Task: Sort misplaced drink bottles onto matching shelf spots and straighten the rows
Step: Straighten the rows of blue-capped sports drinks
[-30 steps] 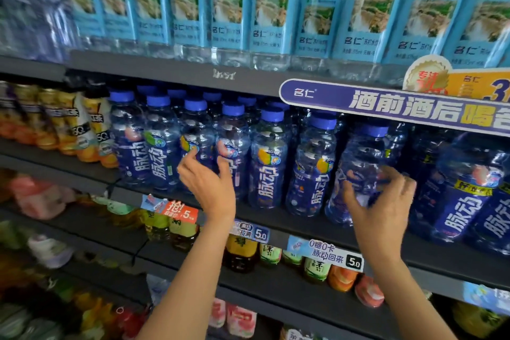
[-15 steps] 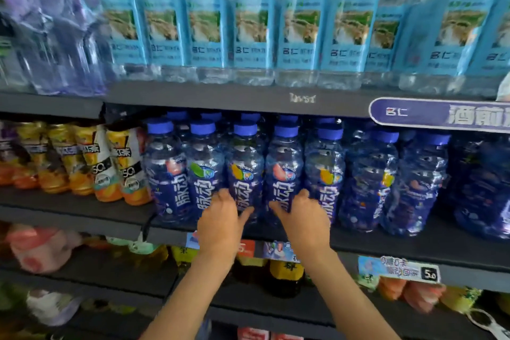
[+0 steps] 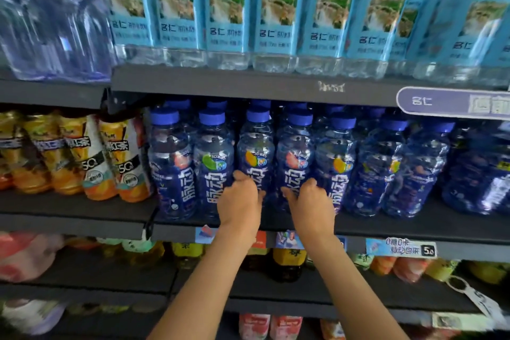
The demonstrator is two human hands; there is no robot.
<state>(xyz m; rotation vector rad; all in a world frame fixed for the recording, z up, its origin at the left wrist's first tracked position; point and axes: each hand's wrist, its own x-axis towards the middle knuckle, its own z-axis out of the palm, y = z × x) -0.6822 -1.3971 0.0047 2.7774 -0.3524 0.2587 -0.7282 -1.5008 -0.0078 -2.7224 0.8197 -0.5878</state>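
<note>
Both hands are up at the front edge of the middle shelf, close together but apart. The left hand curls round the orange-badged blue bottle; the right hand wraps the peach-badged bottle beside it. Looks like row-straightening, nudging front bottles square. Next, I'd guess, labels want turning forward, then along to the skewed bottles nearer the right end.

Both hands came together from wide apart: left hand and right hand now curled on adjacent blue bottles.
</note>
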